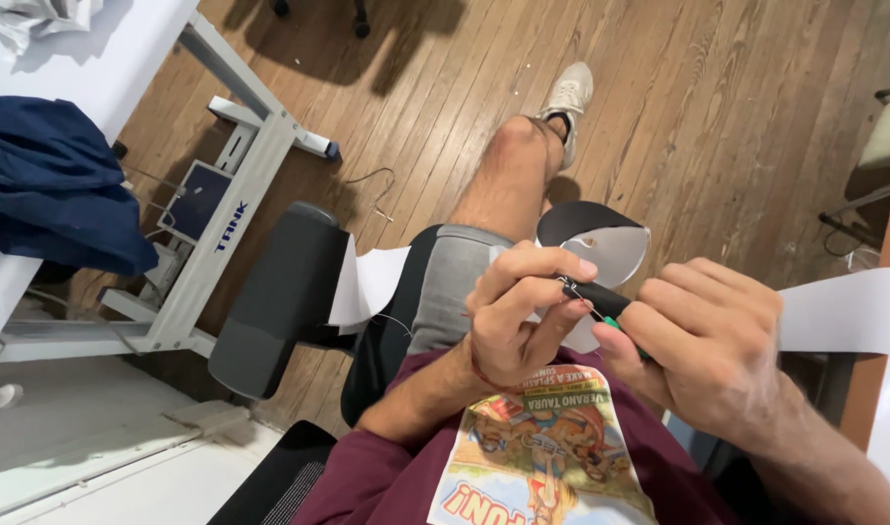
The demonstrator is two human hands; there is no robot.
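Note:
My left hand (519,316) pinches the metal tip end of a slim black tool (600,297) with a green part near its handle. My right hand (702,340) is wrapped around the handle end of that same tool. Both hands meet above my lap, over grey shorts and a maroon shirt with a colourful print. A thin thread or wire seems to run by the tip, too fine to tell. Just behind the hands lies a curved black and white sheet piece (600,238), and a white strip (843,311) stretches to the right past my right hand.
A black chair armrest (275,297) stands to the left of my lap. A white table (104,68) with a metal frame holds a dark blue cloth (56,185) at far left. Wooden floor lies ahead, with my shoe (569,97) on it.

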